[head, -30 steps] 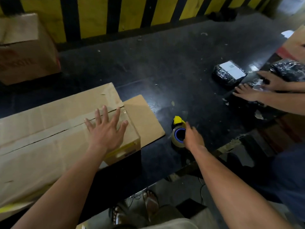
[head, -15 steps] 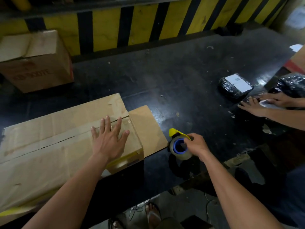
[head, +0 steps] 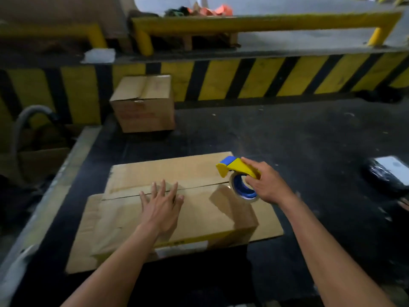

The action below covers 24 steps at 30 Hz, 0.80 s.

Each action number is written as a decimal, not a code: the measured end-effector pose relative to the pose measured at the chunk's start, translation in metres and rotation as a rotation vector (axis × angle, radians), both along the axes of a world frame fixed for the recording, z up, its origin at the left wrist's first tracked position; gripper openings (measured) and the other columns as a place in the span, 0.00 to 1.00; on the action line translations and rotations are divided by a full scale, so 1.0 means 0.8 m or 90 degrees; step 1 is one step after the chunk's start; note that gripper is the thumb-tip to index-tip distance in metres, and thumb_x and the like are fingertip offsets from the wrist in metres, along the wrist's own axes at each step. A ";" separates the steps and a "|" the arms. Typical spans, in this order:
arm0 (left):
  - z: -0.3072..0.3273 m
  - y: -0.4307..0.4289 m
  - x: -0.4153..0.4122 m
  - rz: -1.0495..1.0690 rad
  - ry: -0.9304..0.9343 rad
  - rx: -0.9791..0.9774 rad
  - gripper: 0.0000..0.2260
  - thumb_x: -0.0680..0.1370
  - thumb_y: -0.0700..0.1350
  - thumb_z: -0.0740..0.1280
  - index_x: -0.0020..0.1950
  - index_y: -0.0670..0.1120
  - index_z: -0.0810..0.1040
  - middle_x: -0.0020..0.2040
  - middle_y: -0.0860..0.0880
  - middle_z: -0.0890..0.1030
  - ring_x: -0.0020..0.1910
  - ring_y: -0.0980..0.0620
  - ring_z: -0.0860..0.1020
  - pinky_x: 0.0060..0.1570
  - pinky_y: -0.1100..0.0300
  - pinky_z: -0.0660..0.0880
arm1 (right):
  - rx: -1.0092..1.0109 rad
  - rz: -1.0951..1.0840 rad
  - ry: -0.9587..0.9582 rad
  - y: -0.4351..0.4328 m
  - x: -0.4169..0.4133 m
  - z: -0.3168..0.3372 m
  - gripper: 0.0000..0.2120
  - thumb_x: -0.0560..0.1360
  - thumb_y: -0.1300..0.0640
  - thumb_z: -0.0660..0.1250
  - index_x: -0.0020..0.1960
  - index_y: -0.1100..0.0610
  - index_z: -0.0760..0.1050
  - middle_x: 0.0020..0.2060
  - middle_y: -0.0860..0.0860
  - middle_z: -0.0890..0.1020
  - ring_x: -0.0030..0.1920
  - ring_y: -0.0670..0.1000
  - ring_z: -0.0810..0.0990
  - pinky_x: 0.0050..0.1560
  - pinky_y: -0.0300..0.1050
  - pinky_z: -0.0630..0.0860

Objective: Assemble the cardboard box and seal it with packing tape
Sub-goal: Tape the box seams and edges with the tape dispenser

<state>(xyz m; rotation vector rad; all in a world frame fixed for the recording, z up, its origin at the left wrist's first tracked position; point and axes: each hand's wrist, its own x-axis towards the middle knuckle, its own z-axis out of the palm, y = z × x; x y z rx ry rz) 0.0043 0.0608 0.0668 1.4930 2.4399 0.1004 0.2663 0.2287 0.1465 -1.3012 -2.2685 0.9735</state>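
A flat brown cardboard box (head: 199,209) lies on the dark table, its two top flaps closed with a seam running left to right. My left hand (head: 161,203) presses flat on the flaps near the seam, fingers spread. My right hand (head: 265,182) grips a yellow and blue tape dispenser (head: 238,176) with a roll of clear tape, held just above the box's right end near the seam. A flat cardboard sheet (head: 81,235) sticks out from under the box on both sides.
A second closed cardboard box (head: 143,103) stands at the back against the yellow and black striped wall (head: 265,78). A black wrapped parcel with a white label (head: 385,171) lies at the right edge. A grey ledge (head: 55,187) borders the table on the left.
My right hand has lifted the tape dispenser off the table and carried it left over the box's right end. My left hand has slid along the flaps. The view has swung left.
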 end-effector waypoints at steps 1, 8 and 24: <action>0.001 -0.012 -0.017 0.018 0.005 -0.005 0.29 0.83 0.65 0.43 0.83 0.58 0.51 0.84 0.45 0.48 0.83 0.39 0.44 0.75 0.30 0.43 | 0.011 0.029 -0.007 -0.009 -0.026 0.005 0.28 0.75 0.60 0.66 0.73 0.45 0.69 0.52 0.51 0.74 0.50 0.51 0.77 0.48 0.39 0.69; 0.004 -0.092 -0.117 0.151 -0.022 0.027 0.29 0.84 0.63 0.45 0.84 0.54 0.50 0.84 0.42 0.45 0.82 0.40 0.41 0.79 0.36 0.43 | 0.005 0.145 -0.007 -0.056 -0.178 0.006 0.32 0.67 0.57 0.65 0.71 0.47 0.71 0.63 0.53 0.76 0.62 0.55 0.75 0.61 0.45 0.71; 0.002 -0.116 -0.170 0.206 -0.258 0.153 0.23 0.87 0.50 0.53 0.83 0.56 0.55 0.84 0.54 0.51 0.81 0.48 0.58 0.77 0.49 0.58 | 0.042 0.344 -0.152 -0.069 -0.310 -0.005 0.34 0.72 0.41 0.73 0.75 0.42 0.64 0.64 0.48 0.71 0.60 0.48 0.70 0.57 0.45 0.72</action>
